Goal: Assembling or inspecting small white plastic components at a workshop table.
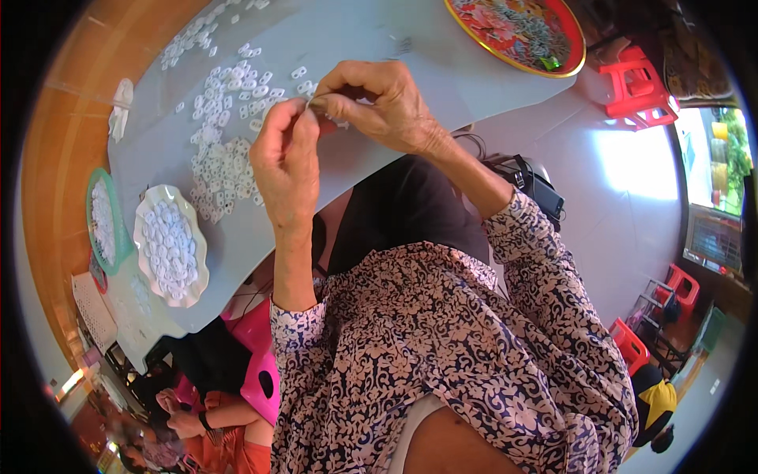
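Grey sheeting (474, 71) covers the table, strewn with small white rings (217, 150), some heaped in a scalloped white dish (170, 246) at the person's left. Above it, the left hand (286, 162) and right hand (379, 107) meet fingertip to fingertip, both pinched shut on a tiny piece (318, 101) held crosswise between them, the loose rings lying just beyond the left hand.

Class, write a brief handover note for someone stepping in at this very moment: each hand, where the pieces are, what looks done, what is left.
Left hand: raised, fingertips meeting the right's.
Right hand: pinching a tiny piece against the left; too small to identify.
Pieces: loose white rings scattered over the grey sheet.
Done: white dish heaped with rings, as is the green-rimmed dish.
Left: the scattered rings.
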Tool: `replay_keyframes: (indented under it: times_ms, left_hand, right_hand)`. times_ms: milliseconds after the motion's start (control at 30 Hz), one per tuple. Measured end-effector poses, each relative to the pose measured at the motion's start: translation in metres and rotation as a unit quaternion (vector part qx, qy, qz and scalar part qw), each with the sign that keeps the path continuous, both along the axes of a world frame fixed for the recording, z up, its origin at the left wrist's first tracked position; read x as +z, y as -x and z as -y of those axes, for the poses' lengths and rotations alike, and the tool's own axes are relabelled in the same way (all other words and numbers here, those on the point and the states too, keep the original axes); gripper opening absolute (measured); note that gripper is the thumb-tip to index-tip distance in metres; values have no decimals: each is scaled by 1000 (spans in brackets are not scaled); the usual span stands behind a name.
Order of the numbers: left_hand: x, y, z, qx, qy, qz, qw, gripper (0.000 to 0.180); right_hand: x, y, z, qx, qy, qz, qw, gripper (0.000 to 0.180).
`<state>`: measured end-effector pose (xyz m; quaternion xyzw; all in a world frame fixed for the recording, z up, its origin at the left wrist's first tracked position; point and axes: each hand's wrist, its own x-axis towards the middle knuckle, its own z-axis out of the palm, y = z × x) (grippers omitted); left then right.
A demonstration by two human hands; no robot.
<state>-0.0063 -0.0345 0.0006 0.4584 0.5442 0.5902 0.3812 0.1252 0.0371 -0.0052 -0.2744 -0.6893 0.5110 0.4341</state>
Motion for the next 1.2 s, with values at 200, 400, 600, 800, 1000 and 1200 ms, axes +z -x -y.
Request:
replay_keyframes:
  times_ms: [200, 400, 600, 800, 1000, 1200]
  left_hand:
    - [-8, -2, 1, -7, -9, 26, 1000, 21]
    - [-13, -7, 6, 7, 10, 1, 1000, 17]
    - [-44, -1, 11, -19, -18, 28, 999, 15]
    - [-40, -8, 15, -25, -23, 34, 999, 15]
    - [-32, -9, 20, -41, -9, 1, 999, 12]
    - [-29, -11, 19, -42, -1, 13, 999, 10]
  right_hand:
    - [-4, -3, 2, 17, 10, 7, 1000, 10]
    - [3, -34, -30, -74, -168, 182, 966, 8]
    - [-5, -64, -79, -96, -288, 259, 917, 9]
    - [3, -56, -108, -32, -377, 388, 840, 11]
    - [-1, -37, -120, 35, -504, 570, 648, 15]
    - [23, -20, -119, 26, -416, 605, 678, 14]
